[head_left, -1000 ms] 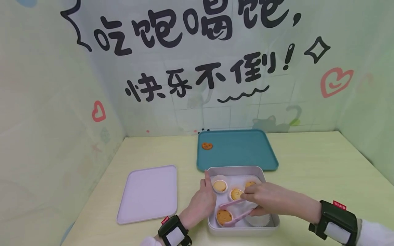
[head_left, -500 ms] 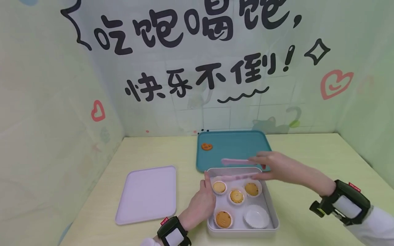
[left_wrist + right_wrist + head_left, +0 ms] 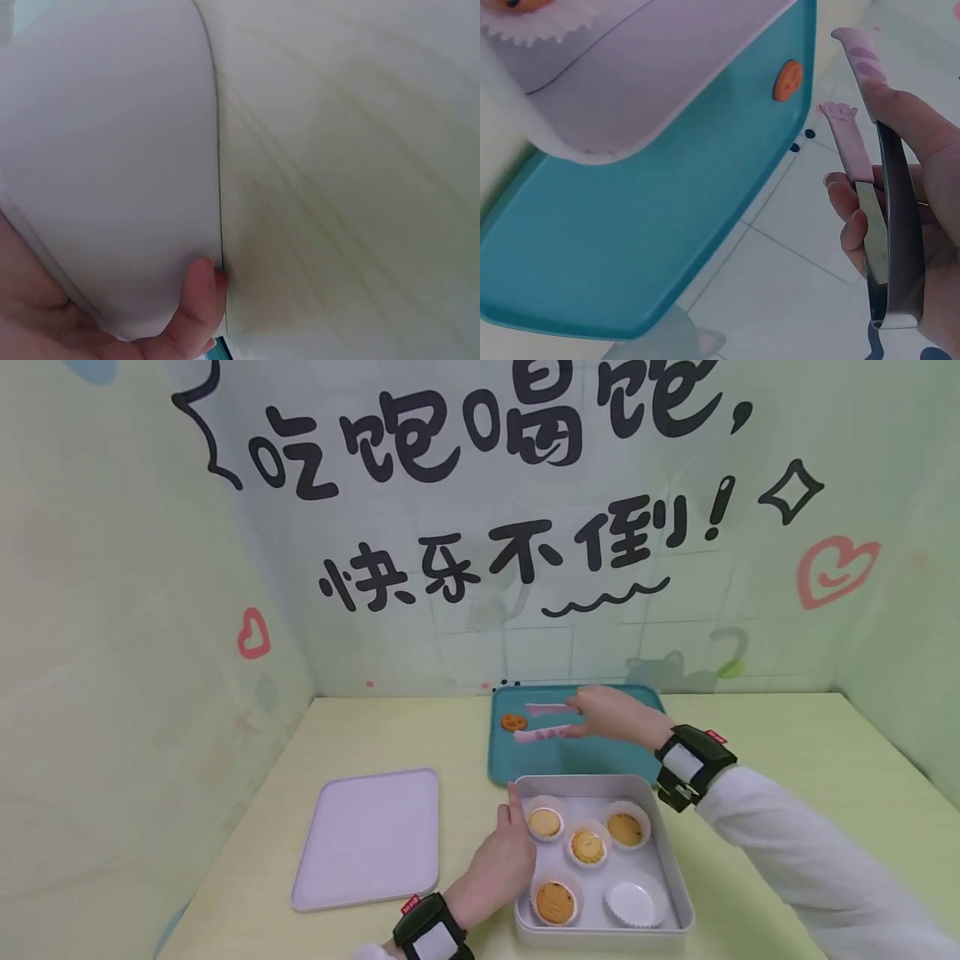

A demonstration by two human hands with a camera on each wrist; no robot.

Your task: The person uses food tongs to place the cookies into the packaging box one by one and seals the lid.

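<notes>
My right hand (image 3: 611, 714) holds a pair of metal tongs (image 3: 900, 217) with pink paw-shaped tips above the teal tray (image 3: 570, 760). The tong arms are spread apart, their tips just right of a small brown pretzel (image 3: 513, 722) on that tray, with nothing between them. My left hand (image 3: 498, 860) grips the left wall of a pale lilac box (image 3: 678, 885); one finger lies along its far left corner, another bends against the outer wall. In the box, several paper cups hold round cookies (image 3: 556, 903); one white paper cup (image 3: 636, 900) at front right holds nothing.
A flat lilac tray (image 3: 367, 843) lies on the light wooden table left of the box. The box stands directly in front of the teal tray, close to its near edge. A printed backdrop (image 3: 480, 635) rises behind the table.
My right hand has carried the tongs from the front-left cookie up out of the box and over the teal tray toward the pretzel. My left hand stays at the box.
</notes>
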